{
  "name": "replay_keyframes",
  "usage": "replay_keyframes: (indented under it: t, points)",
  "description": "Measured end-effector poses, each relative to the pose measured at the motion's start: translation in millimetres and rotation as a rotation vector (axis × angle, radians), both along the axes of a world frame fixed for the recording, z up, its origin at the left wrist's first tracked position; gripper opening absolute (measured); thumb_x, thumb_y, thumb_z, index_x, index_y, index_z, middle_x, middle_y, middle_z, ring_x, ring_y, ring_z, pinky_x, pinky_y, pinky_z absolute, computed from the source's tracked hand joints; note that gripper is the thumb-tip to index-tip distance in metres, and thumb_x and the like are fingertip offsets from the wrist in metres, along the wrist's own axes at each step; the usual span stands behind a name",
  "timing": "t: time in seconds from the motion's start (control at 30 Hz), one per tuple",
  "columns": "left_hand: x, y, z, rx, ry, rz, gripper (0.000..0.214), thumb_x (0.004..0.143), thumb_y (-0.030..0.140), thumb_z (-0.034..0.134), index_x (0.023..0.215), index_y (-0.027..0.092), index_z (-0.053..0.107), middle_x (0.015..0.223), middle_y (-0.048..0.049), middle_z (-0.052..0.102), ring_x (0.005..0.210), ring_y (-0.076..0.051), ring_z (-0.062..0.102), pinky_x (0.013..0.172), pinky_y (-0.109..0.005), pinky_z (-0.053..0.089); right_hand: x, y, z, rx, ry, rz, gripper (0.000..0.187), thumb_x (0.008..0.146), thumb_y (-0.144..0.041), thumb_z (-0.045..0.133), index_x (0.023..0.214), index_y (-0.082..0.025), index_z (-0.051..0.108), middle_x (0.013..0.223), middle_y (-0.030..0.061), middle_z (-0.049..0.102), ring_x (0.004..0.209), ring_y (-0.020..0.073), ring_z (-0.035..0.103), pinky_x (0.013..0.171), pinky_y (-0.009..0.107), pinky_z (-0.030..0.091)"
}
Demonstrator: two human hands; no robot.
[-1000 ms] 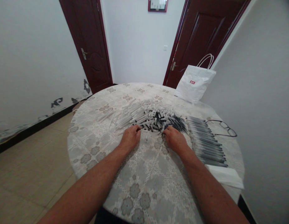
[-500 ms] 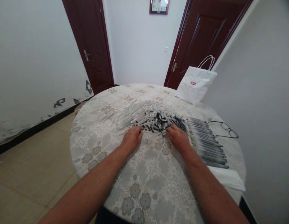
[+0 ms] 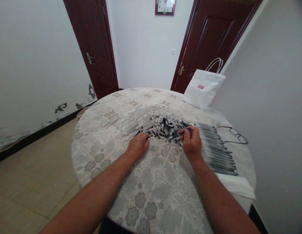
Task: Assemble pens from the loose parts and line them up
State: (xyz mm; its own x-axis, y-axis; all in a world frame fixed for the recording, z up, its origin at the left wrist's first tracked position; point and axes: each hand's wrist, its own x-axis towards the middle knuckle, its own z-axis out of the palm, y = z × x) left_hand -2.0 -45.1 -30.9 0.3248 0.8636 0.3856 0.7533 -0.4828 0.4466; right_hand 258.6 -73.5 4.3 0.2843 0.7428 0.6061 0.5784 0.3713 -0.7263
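Note:
A spread pile of white and clear pen parts (image 3: 137, 122) with dark, thin pieces mixed in lies on the round table (image 3: 141, 182). My left hand (image 3: 138, 144) rests at the pile's near edge beside small black-tipped pieces, fingers curled together; whatever they hold is hidden. At the pile's right end is my right hand (image 3: 192, 143), thumb and fingers pinched near the dark, thin pieces. What lies in that pinch is too small to make out. Just right of this hand, a row of grey pens (image 3: 219, 151) lies side by side.
Eyeglasses (image 3: 235, 135) lie at the table's right side. A white paper bag (image 3: 204, 87) with handles stands at the far right edge. Folded white paper (image 3: 236, 185) lies below the pens. A patterned lace cloth covers the table.
My right hand has shifted slightly right and turned, its thumb now showing on top. My left hand stays nearly where it was.

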Motion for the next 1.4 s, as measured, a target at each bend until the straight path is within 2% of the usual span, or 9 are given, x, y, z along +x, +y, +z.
replay_keyframes:
  t: [0.2, 0.37, 0.53, 0.7, 0.83, 1.07, 1.17, 1.23, 1.4]
  points:
    - [-17.7, 10.3, 6.1, 0.101, -0.073, 0.132, 0.021, 0.091, 0.021, 0.053, 0.105, 0.017, 0.067, 0.104, -0.0109, 0.069, 0.100, -0.025, 0.064, 0.092, -0.037, 0.048, 1.1, 10.8, -16.6, -0.182, -0.081, 0.102, 0.028, 0.096, -0.043, 0.049, 0.111, -0.020, 0.054, 0.089, 0.0048, 0.074, 0.064, 0.0154, 0.066, 0.063, 0.026, 0.050]
    - [-36.8, 18.2, 10.9, 0.135, -0.087, 0.303, 0.022, 0.090, 0.021, 0.054, 0.108, 0.018, 0.067, 0.105, -0.0110, 0.067, 0.102, -0.025, 0.063, 0.092, -0.036, 0.047, 6.5, 13.0, -20.6, -0.248, -0.368, 0.150, 0.026, 0.095, -0.042, 0.049, 0.099, -0.020, 0.062, 0.085, 0.0062, 0.073, 0.072, 0.0194, 0.067, 0.068, 0.028, 0.046]
    - [-35.2, 16.4, 8.6, 0.113, 0.057, 0.269, 0.024, 0.089, 0.021, 0.058, 0.110, 0.021, 0.068, 0.106, -0.0099, 0.064, 0.104, -0.025, 0.058, 0.090, -0.035, 0.046, 8.6, 12.2, -17.6, -0.255, -0.548, 0.189, 0.026, 0.096, -0.038, 0.045, 0.093, -0.019, 0.064, 0.086, 0.0083, 0.072, 0.080, 0.0213, 0.067, 0.072, 0.028, 0.044]
    - [-24.9, 17.7, 9.5, 0.114, 0.207, 0.236, 0.022, 0.090, 0.024, 0.059, 0.108, 0.024, 0.072, 0.109, -0.0105, 0.060, 0.103, -0.027, 0.052, 0.088, -0.037, 0.044, 8.3, 7.7, -10.7, -0.211, -0.395, 0.093, 0.028, 0.100, -0.041, 0.042, 0.104, -0.021, 0.061, 0.085, 0.0043, 0.073, 0.069, 0.0183, 0.066, 0.068, 0.027, 0.046]
    - [-17.9, 18.0, 11.6, 0.146, 0.251, 0.226, 0.022, 0.093, 0.021, 0.052, 0.104, 0.023, 0.071, 0.109, -0.0106, 0.060, 0.102, -0.027, 0.050, 0.089, -0.038, 0.043, 6.3, 3.5, -6.4, -0.233, -0.330, 0.115, 0.029, 0.102, -0.043, 0.038, 0.109, -0.022, 0.057, 0.079, 0.0013, 0.072, 0.057, 0.0155, 0.063, 0.062, 0.026, 0.046]
    - [-15.6, 15.4, 11.1, 0.185, 0.257, 0.220, 0.014, 0.091, 0.019, 0.054, 0.098, 0.019, 0.066, 0.105, -0.0127, 0.062, 0.102, -0.028, 0.051, 0.091, -0.041, 0.042, 5.2, 4.2, -7.7, -0.172, -0.404, 0.105, 0.029, 0.100, -0.035, 0.040, 0.117, -0.020, 0.056, 0.088, 0.0055, 0.072, 0.074, 0.0193, 0.068, 0.070, 0.027, 0.049]
    - [-17.3, 14.4, 13.7, 0.186, 0.129, 0.184, 0.016, 0.092, 0.021, 0.053, 0.101, 0.019, 0.066, 0.103, -0.0121, 0.064, 0.102, -0.027, 0.054, 0.093, -0.041, 0.042, 9.1, 9.6, -12.1, -0.119, -0.451, 0.104, 0.030, 0.099, -0.030, 0.041, 0.122, -0.018, 0.056, 0.099, 0.0089, 0.072, 0.082, 0.0200, 0.068, 0.077, 0.029, 0.050]
    - [-19.1, 14.8, 16.3, 0.134, -0.057, 0.132, 0.017, 0.093, 0.025, 0.053, 0.102, 0.019, 0.066, 0.101, -0.0100, 0.067, 0.099, -0.025, 0.058, 0.091, -0.038, 0.043, 12.2, 13.9, -15.4, -0.084, -0.499, 0.125, 0.028, 0.099, -0.030, 0.040, 0.115, -0.018, 0.059, 0.102, 0.0101, 0.071, 0.087, 0.0206, 0.067, 0.081, 0.030, 0.050]
    - [-19.2, 19.4, 22.2, -0.216, -0.727, 0.114, 0.024, 0.085, 0.039, 0.066, 0.098, 0.019, 0.071, 0.079, -0.0025, 0.068, 0.070, -0.017, 0.061, 0.070, -0.030, 0.047, 16.4, 17.5, -17.9, -0.115, -0.655, 0.131, 0.030, 0.102, -0.033, 0.039, 0.103, -0.018, 0.065, 0.093, 0.0091, 0.071, 0.084, 0.0201, 0.066, 0.079, 0.028, 0.048]
